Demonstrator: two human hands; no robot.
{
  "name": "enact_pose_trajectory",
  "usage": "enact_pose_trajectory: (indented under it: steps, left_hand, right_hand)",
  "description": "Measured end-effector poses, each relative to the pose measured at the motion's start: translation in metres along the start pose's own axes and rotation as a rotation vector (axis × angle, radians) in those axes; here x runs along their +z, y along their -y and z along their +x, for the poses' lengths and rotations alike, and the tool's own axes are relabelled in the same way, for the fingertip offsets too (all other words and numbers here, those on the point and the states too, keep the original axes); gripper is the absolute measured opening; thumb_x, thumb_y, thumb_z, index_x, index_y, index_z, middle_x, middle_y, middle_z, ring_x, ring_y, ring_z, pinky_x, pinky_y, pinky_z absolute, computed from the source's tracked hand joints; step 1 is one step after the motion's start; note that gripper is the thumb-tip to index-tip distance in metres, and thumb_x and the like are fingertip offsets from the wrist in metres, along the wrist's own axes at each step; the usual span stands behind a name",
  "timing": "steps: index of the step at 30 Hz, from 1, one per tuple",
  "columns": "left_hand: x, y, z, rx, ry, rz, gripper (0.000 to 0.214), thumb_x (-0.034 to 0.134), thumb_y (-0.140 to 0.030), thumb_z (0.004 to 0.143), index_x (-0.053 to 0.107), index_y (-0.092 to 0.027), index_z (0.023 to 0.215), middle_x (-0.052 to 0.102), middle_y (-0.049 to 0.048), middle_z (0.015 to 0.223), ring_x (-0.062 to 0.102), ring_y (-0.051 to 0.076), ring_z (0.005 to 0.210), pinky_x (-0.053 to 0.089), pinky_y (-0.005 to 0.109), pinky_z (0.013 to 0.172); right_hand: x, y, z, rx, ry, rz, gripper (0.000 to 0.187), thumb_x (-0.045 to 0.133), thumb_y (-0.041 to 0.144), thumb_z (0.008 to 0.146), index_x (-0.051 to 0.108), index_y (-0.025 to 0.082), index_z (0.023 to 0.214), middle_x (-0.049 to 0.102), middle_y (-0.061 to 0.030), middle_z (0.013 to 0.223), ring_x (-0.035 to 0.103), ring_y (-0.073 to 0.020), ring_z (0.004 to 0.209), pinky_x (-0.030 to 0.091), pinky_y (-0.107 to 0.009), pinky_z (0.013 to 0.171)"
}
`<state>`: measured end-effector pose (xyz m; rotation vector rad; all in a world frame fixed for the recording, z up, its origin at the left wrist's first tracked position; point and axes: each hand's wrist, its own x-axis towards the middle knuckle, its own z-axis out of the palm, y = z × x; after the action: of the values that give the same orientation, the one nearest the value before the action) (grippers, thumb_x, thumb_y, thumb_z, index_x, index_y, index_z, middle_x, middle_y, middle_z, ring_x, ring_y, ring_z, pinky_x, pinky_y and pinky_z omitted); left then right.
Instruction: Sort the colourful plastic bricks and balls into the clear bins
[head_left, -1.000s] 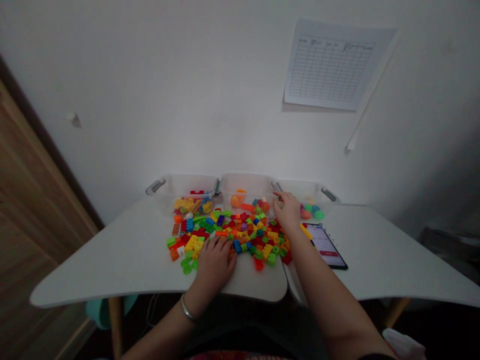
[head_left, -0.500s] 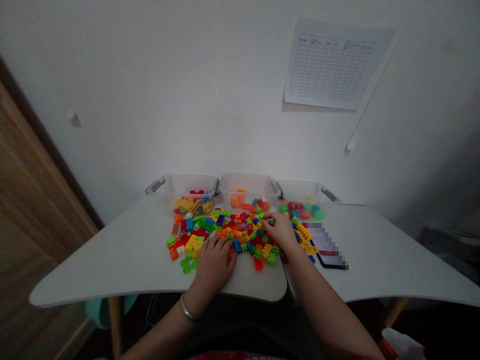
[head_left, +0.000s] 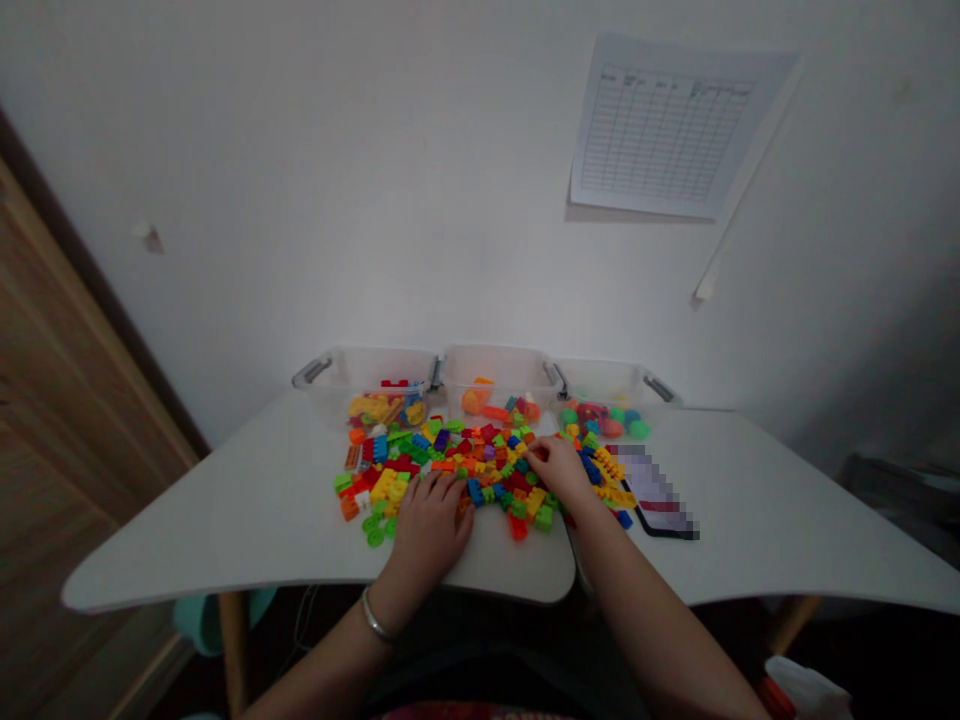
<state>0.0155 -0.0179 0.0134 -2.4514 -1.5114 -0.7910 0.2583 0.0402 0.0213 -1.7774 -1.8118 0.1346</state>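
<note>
A heap of mixed coloured toy building bricks (head_left: 401, 467) covers the middle of the white table. My left hand (head_left: 430, 522), with a silver bangle at its wrist, rests palm down on the heap's near edge. Its fingers are a little apart over the bricks, and the thumb side hides some of them. On the right part of the heap is my right hand (head_left: 562, 472). Its thumb and fingertips come together in a pinch near some yellow and red bricks. Whatever is between those fingertips is too small to make out.
Three clear plastic boxes stand against the wall: the left box (head_left: 375, 365) holds mostly yellow pieces, the middle box (head_left: 499, 365) orange ones, the right box (head_left: 604, 375) round coloured ones. A tablet (head_left: 660, 490), partly blurred, lies right of the heap. A printed sheet (head_left: 667, 130) hangs above.
My right hand has drawn slightly nearer to me, with its fingertips lower on the heap. The left hand stays in the same place on the bricks.
</note>
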Motion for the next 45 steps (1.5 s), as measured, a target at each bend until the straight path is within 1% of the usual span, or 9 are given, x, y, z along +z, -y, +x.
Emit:
enact_pose_trajectory:
  steps: [11,16,22,26,29,33,38,41,45]
  left_hand:
    - [-0.001,0.000,0.000,0.000,-0.027,-0.032,0.031,0.050,-0.032,0.087,0.068,-0.021,0.109,0.068,0.0097,0.117,0.056,0.030,0.113,0.039,0.052,0.104]
    - [-0.001,-0.001,0.001,-0.003,-0.005,-0.021,0.032,0.051,-0.031,0.087,0.067,-0.019,0.111,0.068,0.0099,0.118,0.055,0.030,0.114,0.039,0.052,0.103]
    - [-0.001,0.000,0.000,-0.005,0.002,-0.010,0.031,0.050,-0.032,0.087,0.067,-0.019,0.110,0.068,0.0092,0.117,0.055,0.030,0.113,0.039,0.051,0.103]
    - [-0.002,0.000,0.000,0.003,-0.003,-0.008,0.031,0.050,-0.032,0.087,0.067,-0.019,0.110,0.068,0.0087,0.117,0.055,0.029,0.113,0.038,0.051,0.104]
    - [-0.002,0.000,0.001,0.003,0.007,0.000,0.032,0.050,-0.032,0.087,0.067,-0.019,0.110,0.068,0.0087,0.117,0.055,0.029,0.113,0.037,0.051,0.104]
    - [-0.001,0.001,0.000,0.002,-0.009,-0.013,0.031,0.050,-0.032,0.087,0.067,-0.020,0.110,0.068,0.0088,0.118,0.055,0.029,0.114,0.038,0.050,0.104]
    - [0.000,0.002,0.000,0.005,-0.012,-0.016,0.031,0.050,-0.032,0.087,0.067,-0.020,0.110,0.068,0.0089,0.118,0.055,0.030,0.115,0.038,0.051,0.104]
    - [-0.001,0.002,0.000,0.002,-0.002,-0.011,0.032,0.050,-0.032,0.087,0.067,-0.018,0.111,0.067,0.0098,0.119,0.055,0.030,0.116,0.038,0.052,0.104]
    - [-0.001,0.002,0.000,0.003,-0.011,-0.017,0.032,0.050,-0.032,0.087,0.067,-0.019,0.110,0.068,0.0101,0.117,0.055,0.030,0.114,0.038,0.051,0.103]
  right_hand:
    - [0.002,-0.004,-0.005,-0.033,-0.081,0.069,0.011,0.058,0.021,0.079,0.069,0.019,0.077,0.071,-0.0044,0.082,0.062,-0.0189,0.078,0.046,-0.031,0.077]
    - [-0.004,0.002,-0.012,-0.046,-0.224,0.082,0.014,0.053,0.025,0.079,0.065,0.020,0.077,0.069,-0.0058,0.082,0.060,-0.0216,0.082,0.045,-0.034,0.081]
    - [-0.011,0.005,-0.013,0.029,-0.342,0.331,0.018,0.049,0.033,0.080,0.060,0.020,0.080,0.066,-0.0047,0.080,0.060,-0.0208,0.075,0.047,-0.033,0.072]
    - [-0.018,0.007,-0.006,0.059,-0.414,0.489,0.025,0.049,0.040,0.081,0.063,0.019,0.086,0.068,-0.0064,0.085,0.061,-0.0212,0.076,0.049,-0.033,0.070]
    - [-0.026,0.013,0.003,0.062,-0.439,0.534,0.032,0.049,0.043,0.083,0.065,0.018,0.093,0.070,-0.0084,0.090,0.063,-0.0212,0.076,0.050,-0.031,0.066]
    - [-0.039,0.019,0.020,0.010,-0.508,0.412,0.037,0.046,0.042,0.085,0.070,0.017,0.098,0.072,-0.0106,0.098,0.064,-0.0237,0.088,0.050,-0.035,0.077]
    - [-0.047,0.021,0.039,-0.100,-0.549,0.186,0.036,0.046,0.031,0.085,0.069,0.018,0.109,0.070,-0.0111,0.109,0.060,-0.0254,0.104,0.041,-0.043,0.097]
    - [-0.044,0.023,0.046,-0.147,-0.497,0.048,0.041,0.049,0.029,0.083,0.063,0.015,0.119,0.066,-0.0132,0.118,0.056,-0.0266,0.110,0.037,-0.045,0.102]
    - [-0.038,0.027,0.051,-0.168,-0.385,-0.080,0.039,0.050,0.029,0.086,0.063,0.013,0.119,0.065,-0.0146,0.120,0.054,-0.0281,0.112,0.038,-0.044,0.099]
